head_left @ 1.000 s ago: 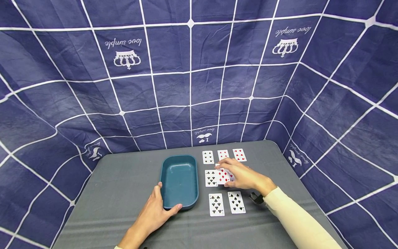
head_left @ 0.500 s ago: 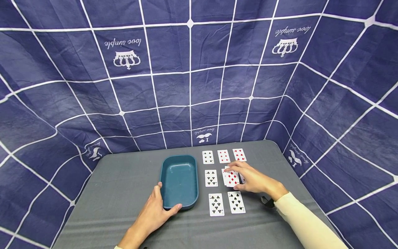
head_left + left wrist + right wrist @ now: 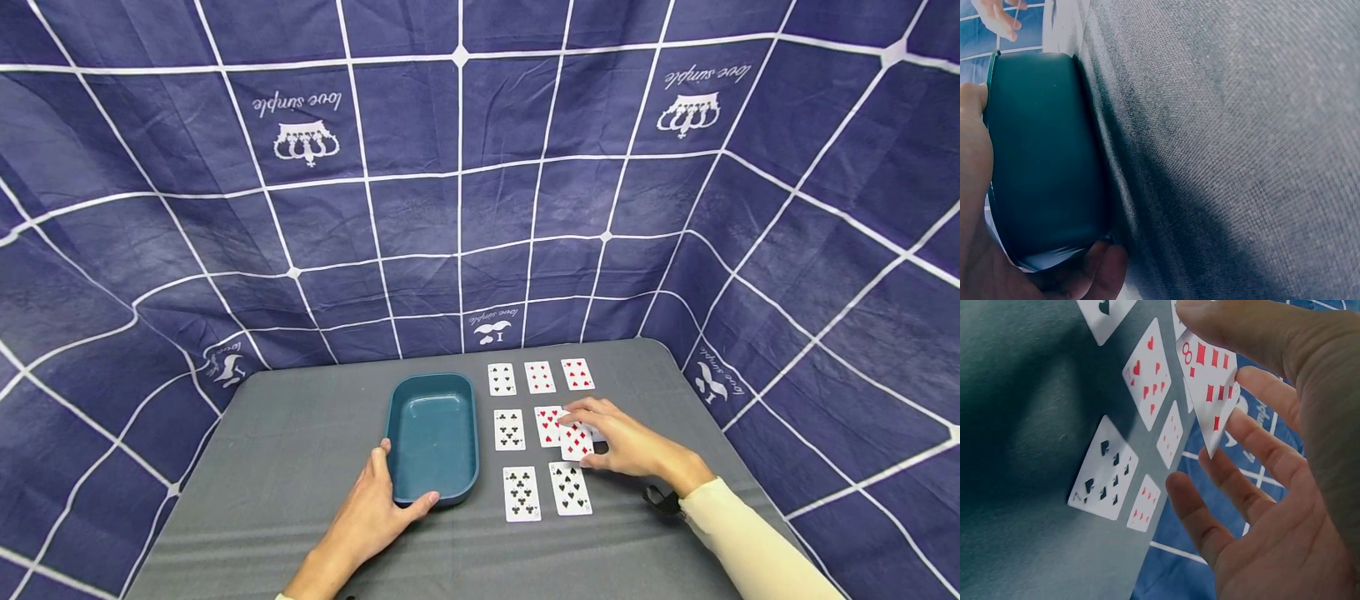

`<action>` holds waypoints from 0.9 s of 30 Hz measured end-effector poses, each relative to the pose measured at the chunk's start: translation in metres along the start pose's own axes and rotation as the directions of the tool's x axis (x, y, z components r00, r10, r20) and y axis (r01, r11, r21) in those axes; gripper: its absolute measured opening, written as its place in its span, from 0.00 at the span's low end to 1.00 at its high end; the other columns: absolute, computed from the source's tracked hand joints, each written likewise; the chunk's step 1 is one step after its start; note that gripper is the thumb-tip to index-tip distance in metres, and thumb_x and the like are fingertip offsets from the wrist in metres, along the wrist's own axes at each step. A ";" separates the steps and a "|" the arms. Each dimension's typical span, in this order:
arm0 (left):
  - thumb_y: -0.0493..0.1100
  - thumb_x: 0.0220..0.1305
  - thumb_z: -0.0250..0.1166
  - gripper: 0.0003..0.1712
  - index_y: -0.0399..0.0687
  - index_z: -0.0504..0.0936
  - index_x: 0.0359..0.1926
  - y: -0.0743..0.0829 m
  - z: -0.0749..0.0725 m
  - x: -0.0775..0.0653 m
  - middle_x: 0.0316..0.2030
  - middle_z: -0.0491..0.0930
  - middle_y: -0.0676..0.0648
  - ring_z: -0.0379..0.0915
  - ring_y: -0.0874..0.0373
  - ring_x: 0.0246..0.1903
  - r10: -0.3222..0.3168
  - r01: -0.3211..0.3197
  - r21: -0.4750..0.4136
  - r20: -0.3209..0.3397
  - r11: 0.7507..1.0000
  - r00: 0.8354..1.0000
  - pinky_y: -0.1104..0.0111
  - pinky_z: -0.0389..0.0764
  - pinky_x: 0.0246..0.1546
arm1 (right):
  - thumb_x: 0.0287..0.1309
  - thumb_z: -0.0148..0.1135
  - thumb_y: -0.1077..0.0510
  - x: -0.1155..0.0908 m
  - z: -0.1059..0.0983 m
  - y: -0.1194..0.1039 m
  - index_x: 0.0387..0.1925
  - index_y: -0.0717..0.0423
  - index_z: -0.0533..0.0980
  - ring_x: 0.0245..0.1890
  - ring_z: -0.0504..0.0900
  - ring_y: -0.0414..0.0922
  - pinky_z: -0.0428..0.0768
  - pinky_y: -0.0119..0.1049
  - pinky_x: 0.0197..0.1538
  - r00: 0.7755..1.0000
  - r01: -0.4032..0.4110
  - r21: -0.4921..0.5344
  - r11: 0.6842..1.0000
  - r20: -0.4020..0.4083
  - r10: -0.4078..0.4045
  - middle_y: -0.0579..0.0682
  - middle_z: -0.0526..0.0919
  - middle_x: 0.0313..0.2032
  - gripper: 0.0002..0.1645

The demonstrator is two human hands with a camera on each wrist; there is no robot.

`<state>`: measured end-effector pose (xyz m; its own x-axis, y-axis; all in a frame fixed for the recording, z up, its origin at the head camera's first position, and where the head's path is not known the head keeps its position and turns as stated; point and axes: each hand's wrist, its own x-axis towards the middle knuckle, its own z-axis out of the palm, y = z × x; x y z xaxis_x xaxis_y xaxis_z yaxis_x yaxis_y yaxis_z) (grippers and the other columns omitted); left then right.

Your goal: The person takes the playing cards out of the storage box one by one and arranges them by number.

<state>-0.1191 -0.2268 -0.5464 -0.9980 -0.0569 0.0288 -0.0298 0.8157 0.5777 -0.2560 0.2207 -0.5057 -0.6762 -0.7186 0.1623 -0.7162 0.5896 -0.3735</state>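
My right hand (image 3: 630, 446) holds an eight of diamonds (image 3: 1213, 384) between thumb and fingers, face showing. In the head view this card overlaps the right side of the seven of hearts (image 3: 546, 426). A seven of spades (image 3: 1107, 470) lies on the far side, mostly hidden behind the right hand in the head view. Just below the held card is the eight of spades (image 3: 571, 490), with the eight of clubs (image 3: 522, 494) to its left. My left hand (image 3: 375, 500) grips the near left corner of a teal plastic tray (image 3: 477, 450), thumb along its front rim.
A seven of clubs (image 3: 509, 430) lies right of the tray. Behind it runs a row of sixes: a black six (image 3: 502, 379), a six of diamonds (image 3: 540, 377) and a six of hearts (image 3: 578, 374). A blue checked cloth (image 3: 495, 217) surrounds the grey table (image 3: 315, 433).
The right hand has carried the eight of diamonds right and nearer, from over the seven of clubs past the seven of hearts, which now shows more. The left hand and tray stay put.
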 end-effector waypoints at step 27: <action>0.78 0.64 0.81 0.62 0.33 0.69 0.71 0.001 -0.001 -0.001 0.89 0.64 0.28 0.75 0.28 0.79 0.007 -0.007 -0.008 -0.002 1.000 1.000 0.37 0.80 0.73 | 0.59 0.90 0.55 -0.051 -0.003 0.014 0.72 0.46 0.85 0.72 0.82 0.57 0.81 0.64 0.73 0.999 -0.041 -0.018 0.999 -0.008 0.041 0.53 0.84 0.74 0.40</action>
<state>-0.1183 -0.2269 -0.5451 -0.9980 -0.0523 0.0343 -0.0224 0.8113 0.5842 -0.2319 0.2662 -0.5167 -0.7062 -0.6911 0.1538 -0.6908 0.6251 -0.3634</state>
